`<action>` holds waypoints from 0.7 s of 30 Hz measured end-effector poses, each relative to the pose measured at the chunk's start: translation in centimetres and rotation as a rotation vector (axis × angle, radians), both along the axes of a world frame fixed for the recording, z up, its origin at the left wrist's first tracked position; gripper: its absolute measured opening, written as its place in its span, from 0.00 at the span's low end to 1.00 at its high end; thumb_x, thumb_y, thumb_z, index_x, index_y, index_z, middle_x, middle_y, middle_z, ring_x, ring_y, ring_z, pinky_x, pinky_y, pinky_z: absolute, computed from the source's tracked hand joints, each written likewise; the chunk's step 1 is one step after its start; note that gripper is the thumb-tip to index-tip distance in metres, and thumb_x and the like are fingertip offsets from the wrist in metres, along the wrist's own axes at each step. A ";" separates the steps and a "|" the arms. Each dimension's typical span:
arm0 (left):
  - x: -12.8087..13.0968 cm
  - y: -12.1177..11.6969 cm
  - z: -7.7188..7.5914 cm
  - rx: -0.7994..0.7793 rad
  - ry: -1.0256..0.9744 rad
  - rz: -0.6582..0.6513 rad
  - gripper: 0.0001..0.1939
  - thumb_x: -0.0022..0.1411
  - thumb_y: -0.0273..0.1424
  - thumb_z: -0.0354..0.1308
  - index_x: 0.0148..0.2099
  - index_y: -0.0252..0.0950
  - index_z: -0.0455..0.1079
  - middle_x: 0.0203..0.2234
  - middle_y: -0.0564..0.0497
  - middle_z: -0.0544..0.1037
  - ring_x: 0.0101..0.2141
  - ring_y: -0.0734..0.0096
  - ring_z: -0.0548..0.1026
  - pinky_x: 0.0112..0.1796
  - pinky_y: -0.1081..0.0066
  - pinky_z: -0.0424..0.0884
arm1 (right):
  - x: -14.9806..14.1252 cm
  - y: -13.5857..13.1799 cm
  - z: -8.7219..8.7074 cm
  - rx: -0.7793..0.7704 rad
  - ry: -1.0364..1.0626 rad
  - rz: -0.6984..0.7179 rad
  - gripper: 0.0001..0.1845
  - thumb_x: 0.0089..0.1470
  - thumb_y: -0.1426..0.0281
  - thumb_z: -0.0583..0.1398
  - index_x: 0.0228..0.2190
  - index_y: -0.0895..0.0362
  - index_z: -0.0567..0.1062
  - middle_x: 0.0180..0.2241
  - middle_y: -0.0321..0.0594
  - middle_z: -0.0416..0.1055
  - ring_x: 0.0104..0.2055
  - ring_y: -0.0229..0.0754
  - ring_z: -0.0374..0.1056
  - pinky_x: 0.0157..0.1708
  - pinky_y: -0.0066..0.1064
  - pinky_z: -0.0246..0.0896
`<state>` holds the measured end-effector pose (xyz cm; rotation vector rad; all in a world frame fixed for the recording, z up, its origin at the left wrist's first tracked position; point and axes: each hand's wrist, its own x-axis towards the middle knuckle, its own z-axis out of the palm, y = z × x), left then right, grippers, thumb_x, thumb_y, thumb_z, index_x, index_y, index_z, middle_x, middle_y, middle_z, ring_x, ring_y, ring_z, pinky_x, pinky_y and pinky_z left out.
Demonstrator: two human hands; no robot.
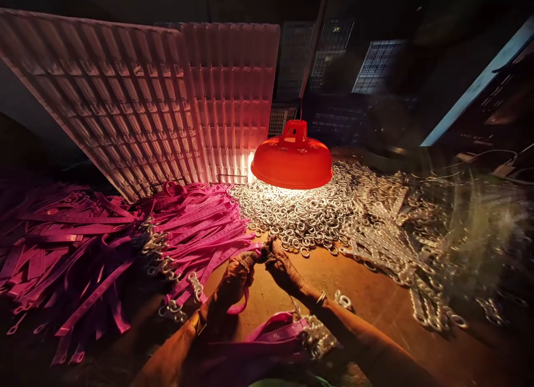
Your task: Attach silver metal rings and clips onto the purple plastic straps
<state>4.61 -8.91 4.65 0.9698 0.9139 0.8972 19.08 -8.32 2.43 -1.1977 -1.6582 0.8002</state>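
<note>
My left hand (237, 276) and my right hand (282, 267) meet over the wooden table (375, 298), both pinched closed around a small piece between them. A pink strap (238, 308) hangs in a loop from my left hand. What my right fingers pinch looks like a small metal ring, too dim to be sure. A big heap of pink straps with metal clasps (196, 231) lies just left of my hands. A wide pile of silver metal rings (304, 209) spreads behind them.
A glowing orange lamp shade (292, 159) hangs low over the rings. Ribbed plastic trays (158, 98) lean upright at the back left. More pink straps (58, 248) cover the far left. Finished straps with clasps (283, 334) lie near my body. Dark crates stand behind.
</note>
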 end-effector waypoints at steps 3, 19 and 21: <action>0.1 -0.5 0.5 0.060 0.142 -0.026 0.22 0.50 0.48 0.58 0.21 0.38 0.55 0.12 0.61 0.54 0.15 0.81 0.50 0.18 0.74 0.46 | 0.3 0.6 0.1 -0.122 0.052 0.021 0.04 0.52 0.70 0.51 0.26 0.55 0.61 0.22 0.31 0.58 0.25 0.35 0.52 0.23 0.25 0.53; -1.6 0.3 6.9 -0.105 0.308 -0.379 0.19 0.45 0.45 0.61 0.22 0.33 0.67 0.10 0.61 0.56 0.13 0.84 0.49 0.17 0.73 0.40 | 1.6 -5.7 6.4 -0.091 -0.369 0.295 0.12 0.59 0.68 0.53 0.45 0.57 0.60 0.22 0.32 0.65 0.18 0.33 0.56 0.18 0.24 0.48; -2.2 -0.8 6.8 -0.091 0.347 -0.484 0.18 0.49 0.44 0.60 0.23 0.32 0.71 0.11 0.60 0.57 0.15 0.83 0.51 0.18 0.73 0.42 | 1.9 -8.6 6.2 0.011 -0.464 0.244 0.14 0.60 0.68 0.55 0.47 0.57 0.62 0.26 0.38 0.68 0.22 0.36 0.60 0.22 0.27 0.52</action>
